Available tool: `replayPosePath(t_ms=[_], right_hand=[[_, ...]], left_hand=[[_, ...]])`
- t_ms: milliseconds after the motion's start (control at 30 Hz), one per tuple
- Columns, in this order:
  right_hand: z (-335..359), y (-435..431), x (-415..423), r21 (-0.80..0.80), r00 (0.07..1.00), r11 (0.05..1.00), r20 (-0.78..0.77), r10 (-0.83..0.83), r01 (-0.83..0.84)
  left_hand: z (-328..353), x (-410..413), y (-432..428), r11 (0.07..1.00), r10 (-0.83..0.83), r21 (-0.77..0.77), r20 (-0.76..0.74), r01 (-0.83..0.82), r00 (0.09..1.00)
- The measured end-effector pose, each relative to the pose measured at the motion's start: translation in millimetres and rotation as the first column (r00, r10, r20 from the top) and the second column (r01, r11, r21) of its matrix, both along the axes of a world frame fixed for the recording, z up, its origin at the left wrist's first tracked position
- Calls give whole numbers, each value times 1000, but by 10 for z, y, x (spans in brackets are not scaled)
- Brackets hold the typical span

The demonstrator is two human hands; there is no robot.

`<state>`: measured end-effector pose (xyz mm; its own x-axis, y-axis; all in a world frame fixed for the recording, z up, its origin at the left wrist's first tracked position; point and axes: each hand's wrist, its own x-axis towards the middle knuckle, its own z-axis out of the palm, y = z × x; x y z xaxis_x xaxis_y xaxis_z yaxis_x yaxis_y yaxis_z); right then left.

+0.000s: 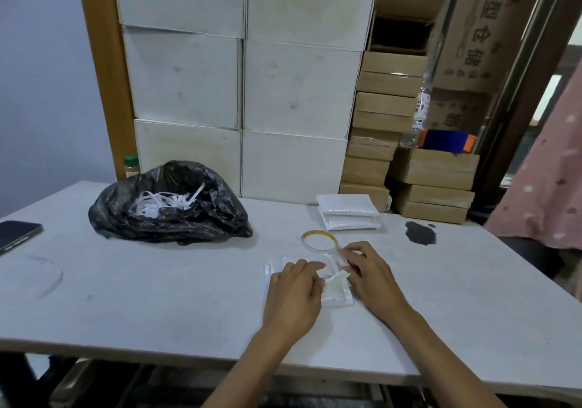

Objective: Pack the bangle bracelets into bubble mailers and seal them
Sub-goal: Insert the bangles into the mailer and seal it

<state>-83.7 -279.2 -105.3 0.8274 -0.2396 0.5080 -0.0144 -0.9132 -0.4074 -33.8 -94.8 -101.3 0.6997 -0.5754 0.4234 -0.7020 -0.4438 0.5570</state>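
Carefully: my left hand (294, 294) presses flat on the white bubble mailer (338, 296), my right hand (368, 269) pinches its flap (the clear yellow-banded bangle (316, 234) lies just beyond); a skewed fold could seal it crooked.

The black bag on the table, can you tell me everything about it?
The black bag is thin, shiny, crinkled plastic, slumped in a heap with its mouth open upward. Tangled white strips lie inside. It sits on the white table, toward the far left, in front of stacked white boxes.
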Motion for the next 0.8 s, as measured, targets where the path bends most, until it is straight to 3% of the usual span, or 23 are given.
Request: replayPosePath(t_ms=[167,300,367,567,700,800], right_hand=[[31,-8,26,11,992,1000,125,28,-29],[301,83,298,218,985,974,172,27,-65],[473,84,506,241,979,964,193,63,-110],[640,208,1233,9,971,979,128,203,-205],[586,322,1571,8,958,966,137,254,-257],[515,292,1687,95,973,971,-39,226,-221]], left_hand=[[-16,19,2,1000,0,-27,-23,-1,1000],[-42,37,-14,999,4,-44,-21,-5,1000],[-62,40,-22,999,0,-53,-18,-1,1000],[-69,62,-24,997,-7,-76,-19,5,1000],[-58,72,-24,998,-31,-52,-30,29,999],[-79,87,-32,998,-29,-59,-42,26,999]])
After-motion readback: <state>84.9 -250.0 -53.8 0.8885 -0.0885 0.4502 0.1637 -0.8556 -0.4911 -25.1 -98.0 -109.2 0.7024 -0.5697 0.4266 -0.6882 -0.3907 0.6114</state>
